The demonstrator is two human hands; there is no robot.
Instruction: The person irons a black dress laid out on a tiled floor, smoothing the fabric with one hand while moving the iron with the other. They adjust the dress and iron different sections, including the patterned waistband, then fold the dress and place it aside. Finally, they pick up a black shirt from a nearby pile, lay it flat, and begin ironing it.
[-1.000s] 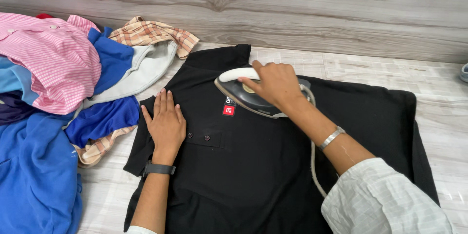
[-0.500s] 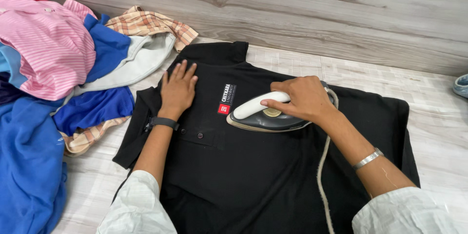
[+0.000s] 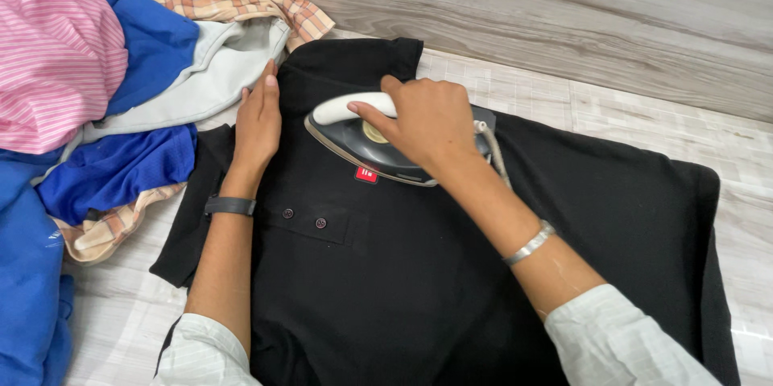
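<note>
A black polo shirt (image 3: 451, 265) lies flat on a pale wood-look surface, collar toward the far side. My right hand (image 3: 427, 122) grips the white handle of a dark grey electric iron (image 3: 354, 143), which rests on the shirt's chest just above a small red patch (image 3: 366, 174). The iron's cord (image 3: 495, 152) runs back along my right forearm. My left hand (image 3: 258, 120) lies flat, fingers together, on the shirt's shoulder near the collar, pressing the cloth down beside the iron.
A heap of clothes sits at the left: a pink striped shirt (image 3: 56, 48), blue garments (image 3: 113, 177), a pale grey piece (image 3: 201, 80) and a checked orange cloth (image 3: 233, 0). A wood-look wall (image 3: 564, 8) runs behind.
My right hand slid the iron left and up, over the printed logo toward the collar. My left hand shifted further up to the shoulder edge. The view tilted closer.
</note>
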